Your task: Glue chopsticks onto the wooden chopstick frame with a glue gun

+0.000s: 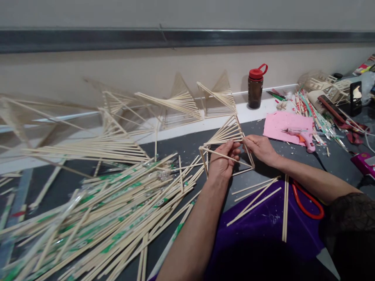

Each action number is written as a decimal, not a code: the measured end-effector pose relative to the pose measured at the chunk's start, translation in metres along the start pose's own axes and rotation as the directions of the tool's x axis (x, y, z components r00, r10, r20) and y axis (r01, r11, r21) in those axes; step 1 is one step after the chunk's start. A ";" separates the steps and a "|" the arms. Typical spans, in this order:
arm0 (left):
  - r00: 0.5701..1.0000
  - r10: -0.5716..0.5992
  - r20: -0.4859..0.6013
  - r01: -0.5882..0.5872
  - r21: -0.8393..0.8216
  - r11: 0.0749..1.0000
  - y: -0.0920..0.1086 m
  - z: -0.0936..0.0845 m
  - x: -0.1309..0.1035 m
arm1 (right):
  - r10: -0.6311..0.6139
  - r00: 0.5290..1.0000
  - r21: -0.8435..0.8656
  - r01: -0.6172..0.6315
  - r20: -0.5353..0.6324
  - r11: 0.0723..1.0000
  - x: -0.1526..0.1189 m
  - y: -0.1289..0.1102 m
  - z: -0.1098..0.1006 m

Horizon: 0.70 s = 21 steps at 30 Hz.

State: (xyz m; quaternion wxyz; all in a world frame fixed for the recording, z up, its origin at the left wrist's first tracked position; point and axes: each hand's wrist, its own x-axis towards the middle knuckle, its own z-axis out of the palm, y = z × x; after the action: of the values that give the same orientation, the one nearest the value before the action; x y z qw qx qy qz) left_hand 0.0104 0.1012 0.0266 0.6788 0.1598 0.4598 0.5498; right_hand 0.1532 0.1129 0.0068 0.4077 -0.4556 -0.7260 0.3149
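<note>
A small frame of wooden sticks [223,134] stands on the dark table, its upper sticks fanned out in a twisted row. My left hand [225,159] reaches inside the frame, thumb and fingers pinched at the lower end of the fan. On the other side, my right hand [260,149] closes its fingers on the frame's right edge, close to the left fingertips. Whether a separate small piece sits between the fingers I cannot make out. Several loose sticks [254,195] lie just in front of the hands, partly on purple cloth [263,218].
A big heap of sticks, some in green-marked wrappers [131,207], covers the left. Finished-looking twisted stick structures [172,103] line the wall. To the right are a red-capped bottle [255,89], a pink glue gun [304,137] on a pink sheet [272,125], and red-handled scissors [307,207].
</note>
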 end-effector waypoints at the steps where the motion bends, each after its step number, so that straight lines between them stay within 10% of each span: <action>1: 1.000 0.001 -0.002 -0.001 0.002 1.000 0.000 0.000 0.000 | 0.013 1.000 0.018 -0.013 0.017 1.000 0.000 0.000 -0.001; 12: 1.000 -0.024 0.015 0.024 0.003 1.000 0.002 -0.001 -0.001 | 0.214 0.977 0.079 -0.214 0.010 0.974 -0.008 -0.003 -0.041; 21: 1.000 -0.019 -0.016 0.020 0.038 0.999 0.005 0.003 -0.003 | 0.331 0.899 -0.081 -0.367 -0.286 0.927 -0.052 0.015 -0.132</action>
State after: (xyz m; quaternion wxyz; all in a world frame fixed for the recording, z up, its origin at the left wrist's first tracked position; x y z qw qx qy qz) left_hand 0.0098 0.1011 0.0334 0.6772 0.1640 0.4772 0.5355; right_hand 0.2878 0.0824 0.0405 0.4074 -0.6428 -0.5901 0.2694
